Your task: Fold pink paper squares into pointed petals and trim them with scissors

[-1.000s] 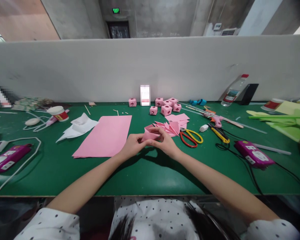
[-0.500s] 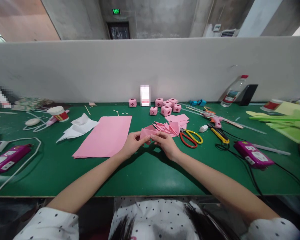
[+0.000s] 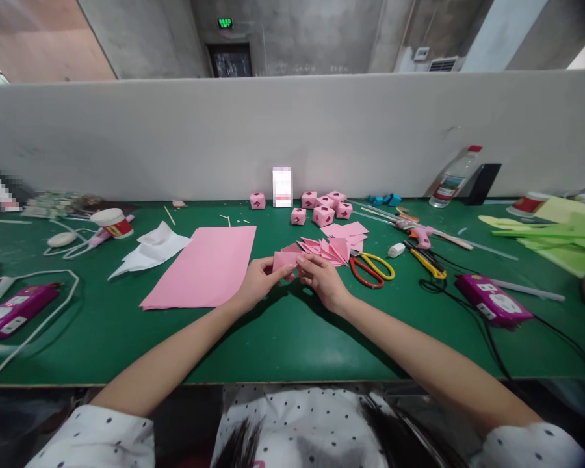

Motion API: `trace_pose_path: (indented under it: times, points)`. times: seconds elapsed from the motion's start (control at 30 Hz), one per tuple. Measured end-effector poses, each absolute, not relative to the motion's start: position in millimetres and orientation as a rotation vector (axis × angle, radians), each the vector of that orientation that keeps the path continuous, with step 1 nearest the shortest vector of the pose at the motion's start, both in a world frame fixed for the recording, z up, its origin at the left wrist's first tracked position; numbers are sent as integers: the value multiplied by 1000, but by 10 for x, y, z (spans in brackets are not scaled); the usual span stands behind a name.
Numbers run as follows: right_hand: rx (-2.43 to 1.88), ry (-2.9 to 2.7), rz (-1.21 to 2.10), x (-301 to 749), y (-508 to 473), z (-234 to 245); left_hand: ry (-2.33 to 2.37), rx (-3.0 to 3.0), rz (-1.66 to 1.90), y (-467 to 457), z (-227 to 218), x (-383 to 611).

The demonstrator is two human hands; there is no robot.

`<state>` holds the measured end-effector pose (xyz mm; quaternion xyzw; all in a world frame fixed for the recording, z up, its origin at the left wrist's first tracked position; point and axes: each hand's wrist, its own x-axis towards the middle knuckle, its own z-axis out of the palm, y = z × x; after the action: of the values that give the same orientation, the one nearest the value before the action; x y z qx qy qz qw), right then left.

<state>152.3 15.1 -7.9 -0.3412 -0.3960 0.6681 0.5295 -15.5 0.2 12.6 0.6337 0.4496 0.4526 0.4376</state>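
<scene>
Between my two hands is a folded piece of pink paper (image 3: 285,259), held just above the green table. My left hand (image 3: 263,278) pinches its left side between thumb and fingers. At its right edge, my right hand (image 3: 323,281) has thumb and fingertips closed on the paper; the exact grip is partly hidden. Right behind my hands lies a pile of folded pink pieces (image 3: 335,250). Scissors (image 3: 373,269) with one red and one yellow handle rest to the right of that pile. A stack of pink sheets (image 3: 207,266) lies to the left.
Several pink paper cubes (image 3: 324,216) sit near the partition, beside an upright phone (image 3: 282,187). On the right are a pink glue gun (image 3: 422,235), a yellow cutter (image 3: 429,263), a purple power strip (image 3: 493,300) and a bottle (image 3: 455,179). A paper cup (image 3: 113,223) and white tissue (image 3: 151,250) lie left.
My right hand has shifted slightly along the paper's right edge, its fingers a little farther from my left hand. The left hand keeps its hold.
</scene>
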Motion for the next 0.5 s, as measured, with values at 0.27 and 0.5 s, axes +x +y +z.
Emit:
trace_pose_path:
  times: [0.27, 0.5]
  points:
    - [-769, -859, 1636, 1545, 163, -45, 1110, 1559, 1125, -5, 125, -146]
    - [-857, -852, 1550, 1525, 127, -6, 1108, 1530, 1113, -2, 114, -125]
